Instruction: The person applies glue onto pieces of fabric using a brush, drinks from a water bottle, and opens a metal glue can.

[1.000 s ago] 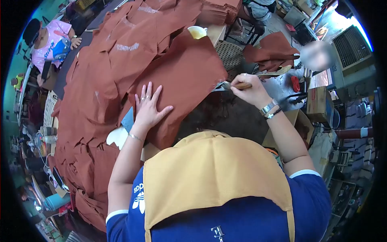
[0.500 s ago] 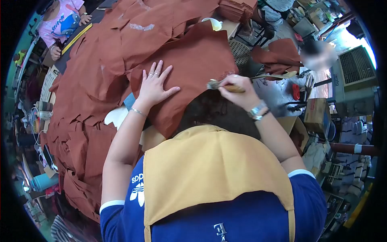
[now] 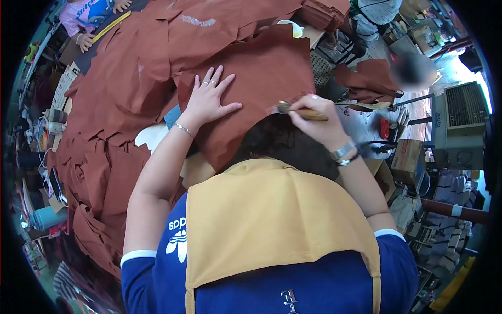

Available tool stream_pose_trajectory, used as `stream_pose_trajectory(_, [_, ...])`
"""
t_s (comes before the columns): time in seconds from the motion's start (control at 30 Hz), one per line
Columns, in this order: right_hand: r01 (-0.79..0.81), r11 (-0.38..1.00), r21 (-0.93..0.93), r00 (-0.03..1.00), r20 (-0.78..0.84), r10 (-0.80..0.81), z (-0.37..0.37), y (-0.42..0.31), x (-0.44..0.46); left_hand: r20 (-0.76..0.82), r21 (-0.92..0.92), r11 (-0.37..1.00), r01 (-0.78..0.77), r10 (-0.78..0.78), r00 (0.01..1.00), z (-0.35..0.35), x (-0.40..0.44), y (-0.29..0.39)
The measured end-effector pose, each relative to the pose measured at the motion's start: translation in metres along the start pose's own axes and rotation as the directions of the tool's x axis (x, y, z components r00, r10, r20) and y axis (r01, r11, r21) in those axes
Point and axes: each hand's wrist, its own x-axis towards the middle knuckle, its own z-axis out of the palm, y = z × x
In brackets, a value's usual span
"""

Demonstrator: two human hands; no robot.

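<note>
A reddish-brown sheet (image 3: 261, 68), which looks like leather, lies in front of me over a larger pile of the same material (image 3: 120, 104). My left hand (image 3: 210, 99) is flat on the sheet, fingers spread. My right hand (image 3: 320, 119) is closed around the wooden handle of a brush (image 3: 312, 114). The bristle end touches or hovers just over the sheet's curved lower right edge; I cannot tell which. Below that edge shows a dark, stained surface (image 3: 282, 140). A wet-looking streak runs along the sheet's right edge.
A white cup (image 3: 294, 29) stands beyond the sheet's far edge. At the upper left, another person's hand (image 3: 84, 43) rests near a yellow strip (image 3: 111, 27). A second person's blurred head (image 3: 413, 70) is at the right. A cardboard box (image 3: 407, 158) stands lower right.
The whole view has shifted a little. My right hand, with the brush, has stayed near the sheet's right edge, its wrist turned slightly. My left hand remains flat on the sheet.
</note>
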Motion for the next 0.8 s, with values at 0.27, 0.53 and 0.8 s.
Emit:
stream_pose_trajectory(0.27, [0.006,0.994,-0.111,0.989,0.151,0.011,-0.003,0.010,-0.012,0.028,0.018,1.000,-0.019,0.019,0.999,-0.003,0.002,0.000])
stream_pose_trajectory(0.53, [0.012,1.000,-0.005,0.967,0.255,-0.011,0.013,-0.006,-0.003,0.016,0.027,0.998,-0.064,0.063,0.998,0.001,0.011,-0.006])
stream_pose_trajectory(0.8, [0.162,0.982,0.095,0.960,0.215,-0.179,0.054,-0.024,0.012,0.020,0.024,0.994,-0.107,0.107,0.994,0.001,0.020,-0.009])
